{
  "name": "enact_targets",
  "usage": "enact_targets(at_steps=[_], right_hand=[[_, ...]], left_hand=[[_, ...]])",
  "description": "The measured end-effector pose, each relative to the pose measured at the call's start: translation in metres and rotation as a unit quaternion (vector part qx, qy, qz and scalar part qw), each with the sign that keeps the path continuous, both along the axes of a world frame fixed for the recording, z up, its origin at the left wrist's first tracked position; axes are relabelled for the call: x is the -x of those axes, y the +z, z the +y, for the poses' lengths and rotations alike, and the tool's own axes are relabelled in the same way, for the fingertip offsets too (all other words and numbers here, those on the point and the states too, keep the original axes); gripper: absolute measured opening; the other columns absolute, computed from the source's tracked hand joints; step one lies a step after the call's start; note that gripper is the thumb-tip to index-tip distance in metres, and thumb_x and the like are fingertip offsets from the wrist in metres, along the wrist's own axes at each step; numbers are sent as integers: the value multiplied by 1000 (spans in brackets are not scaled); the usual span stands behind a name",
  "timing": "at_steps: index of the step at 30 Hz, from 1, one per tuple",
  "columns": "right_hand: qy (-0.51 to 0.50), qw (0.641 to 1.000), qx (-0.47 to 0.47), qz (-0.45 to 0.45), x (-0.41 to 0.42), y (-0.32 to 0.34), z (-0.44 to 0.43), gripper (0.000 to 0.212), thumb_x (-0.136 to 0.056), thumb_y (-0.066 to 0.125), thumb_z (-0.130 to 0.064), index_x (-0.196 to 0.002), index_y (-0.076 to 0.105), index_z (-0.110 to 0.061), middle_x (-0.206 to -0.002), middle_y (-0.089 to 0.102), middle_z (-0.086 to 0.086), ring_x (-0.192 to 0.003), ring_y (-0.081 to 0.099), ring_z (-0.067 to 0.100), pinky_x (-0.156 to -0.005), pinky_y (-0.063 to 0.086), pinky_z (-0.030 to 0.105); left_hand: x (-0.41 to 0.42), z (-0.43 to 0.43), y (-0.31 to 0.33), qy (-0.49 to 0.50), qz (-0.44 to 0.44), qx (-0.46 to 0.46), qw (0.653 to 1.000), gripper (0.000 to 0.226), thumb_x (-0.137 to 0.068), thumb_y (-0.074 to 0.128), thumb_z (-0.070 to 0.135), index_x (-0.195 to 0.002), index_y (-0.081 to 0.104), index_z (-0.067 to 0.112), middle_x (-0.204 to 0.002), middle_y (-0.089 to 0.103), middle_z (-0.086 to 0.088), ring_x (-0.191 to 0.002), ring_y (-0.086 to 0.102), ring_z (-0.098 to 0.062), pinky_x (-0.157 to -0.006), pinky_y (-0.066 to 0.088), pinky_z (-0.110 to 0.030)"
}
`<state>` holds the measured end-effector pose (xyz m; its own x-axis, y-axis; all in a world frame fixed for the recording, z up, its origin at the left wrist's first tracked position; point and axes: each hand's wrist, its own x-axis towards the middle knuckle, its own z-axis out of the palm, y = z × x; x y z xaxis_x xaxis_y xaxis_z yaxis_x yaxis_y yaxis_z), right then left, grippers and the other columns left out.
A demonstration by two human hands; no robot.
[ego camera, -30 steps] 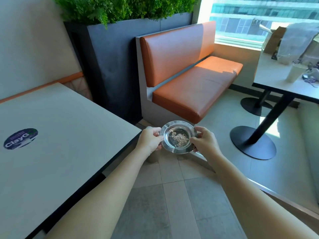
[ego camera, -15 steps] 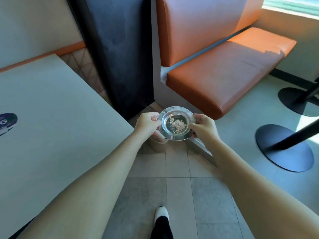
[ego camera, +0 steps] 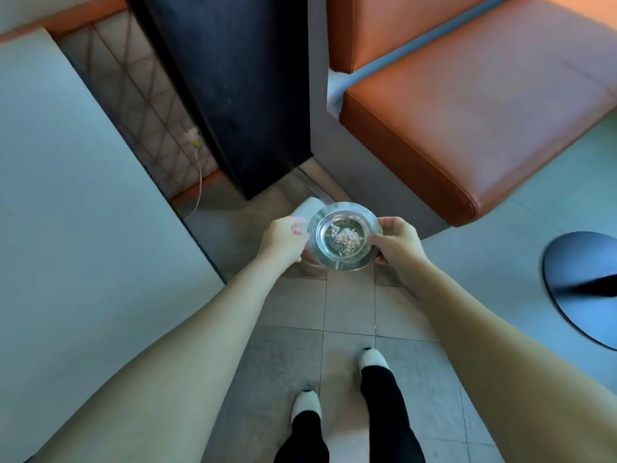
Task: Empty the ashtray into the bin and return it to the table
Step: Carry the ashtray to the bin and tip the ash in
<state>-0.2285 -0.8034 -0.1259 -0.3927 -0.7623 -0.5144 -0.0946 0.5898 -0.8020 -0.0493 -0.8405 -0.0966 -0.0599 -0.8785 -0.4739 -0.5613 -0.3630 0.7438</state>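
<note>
A round metal ashtray [ego camera: 344,217] holds a small heap of pale ash [ego camera: 347,237] in its bowl. I hold it level in front of me with both hands. My left hand [ego camera: 283,240] grips its left rim and my right hand [ego camera: 399,243] grips its right rim. Directly under the ashtray and my left hand stands a small pale bin [ego camera: 305,208] on the floor, mostly hidden by them. The grey table [ego camera: 83,228] fills the left side, its corner close to my left forearm.
A black planter box [ego camera: 233,95] stands just beyond the bin, with an orange bench [ego camera: 467,128] to its right. A round black table base [ego camera: 581,285] lies on the floor at right. A white cable [ego camera: 199,175] hangs by the wall. My feet [ego camera: 374,360] stand on grey tiles.
My view has tilted down and I have stepped forward. The ashtray, still in both hands, has come closer to the planter and now sits above the bin; my feet have come into view.
</note>
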Motion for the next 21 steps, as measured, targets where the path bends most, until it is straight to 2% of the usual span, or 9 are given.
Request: enact_targets(at_steps=[2, 3, 5, 7, 10, 14, 19, 21], right_hand=[[14, 1000, -15, -7, 10, -27, -17, 34, -76, 60, -4, -108, 56, -11, -91, 63, 7, -61, 57, 15, -50, 50, 29], [28, 999, -24, -9, 15, -41, -26, 32, -76, 60, -4, -108, 56, -11, -92, 64, 7, -67, 61, 18, -54, 54, 33], [58, 998, -40, -7, 25, -69, -44, 29, -78, 60, -3, -104, 55, -14, -94, 65, 6, -81, 66, 24, -68, 58, 42], [83, 995, -46, -2, 34, -95, -64, 25, -79, 58, -4, -99, 53, -18, -97, 64, 5, -89, 67, 25, -73, 58, 43], [111, 993, -43, 7, 44, -131, -91, 25, -79, 57, -4, -96, 51, -21, -102, 63, 7, -89, 65, 26, -66, 55, 36], [147, 988, -37, 17, 47, -176, -117, 30, -77, 55, -3, -105, 55, -15, -99, 62, 6, -83, 59, 24, -67, 50, 36], [173, 983, -54, 17, 48, -230, -131, 37, -77, 56, -4, -114, 56, -10, -95, 59, 5, -77, 54, 22, -53, 41, 24], [174, 982, -66, 21, 52, -251, -134, 37, -78, 56, -5, -115, 56, -10, -96, 60, 6, -71, 53, 20, -51, 39, 24]], left_hand=[[8, -14, -27, 13, -17, -5, 1000, 28, -85, 39, 6, -81, 57, 29, -96, 53, -5, -76, 52, -25, -76, 55, -41], [12, -20, -40, 20, -24, -6, 999, 29, -85, 39, 6, -80, 57, 28, -97, 56, -7, -82, 55, -27, -79, 53, -37], [23, -34, -65, 40, -42, -11, 998, 30, -86, 40, 6, -100, 63, 19, -110, 62, -10, -103, 59, -34, -90, 53, -43], [36, -49, -91, 56, -61, -15, 996, 37, -86, 42, 6, -118, 59, 13, -124, 60, -12, -112, 56, -35, -91, 52, -46], [51, -69, -129, 56, -74, -10, 996, 39, -86, 45, 5, -122, 56, 10, -127, 59, -13, -111, 56, -37, -92, 51, -47], [58, -85, -172, 59, -108, 11, 992, 38, -85, 48, 4, -122, 56, 10, -125, 57, -13, -115, 54, -27, -100, 42, -35], [54, -98, -220, 66, -138, 28, 988, 37, -86, 49, 6, -123, 55, 8, -129, 51, -14, -114, 52, -29, -95, 39, -32], [52, -103, -241, 82, -150, 34, 985, 40, -87, 50, 9, -127, 51, 9, -131, 47, -12, -114, 51, -27, -88, 38, -30]])
